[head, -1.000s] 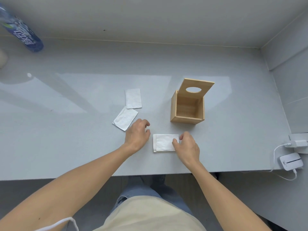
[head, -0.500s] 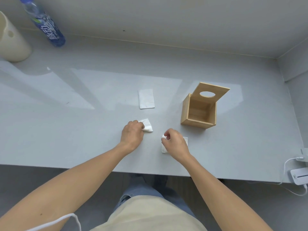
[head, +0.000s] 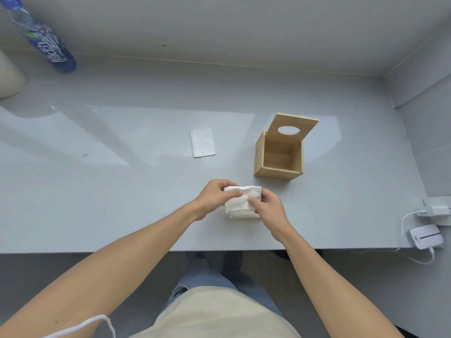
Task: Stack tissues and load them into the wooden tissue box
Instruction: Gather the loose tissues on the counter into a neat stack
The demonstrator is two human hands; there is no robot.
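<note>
A small stack of white tissues (head: 240, 211) lies on the grey table near its front edge. Over it, my left hand (head: 214, 197) and my right hand (head: 267, 206) both pinch a crumpled white tissue (head: 246, 192) that rests on top of the stack. One more folded tissue (head: 202, 142) lies flat further back, left of the wooden tissue box (head: 278, 154). The box stands open, its lid with an oval hole tipped up at the back, and it looks empty inside.
A blue-labelled water bottle (head: 41, 40) and a cream container (head: 9, 79) stand at the far left. A white charger (head: 425, 236) with cables and an adapter (head: 436, 209) sit at the right edge. Walls close the back and right sides.
My left hand picked up the nearer loose tissue and carried it right onto the stack. My right hand now holds that tissue too. One loose tissue is left on the table.
</note>
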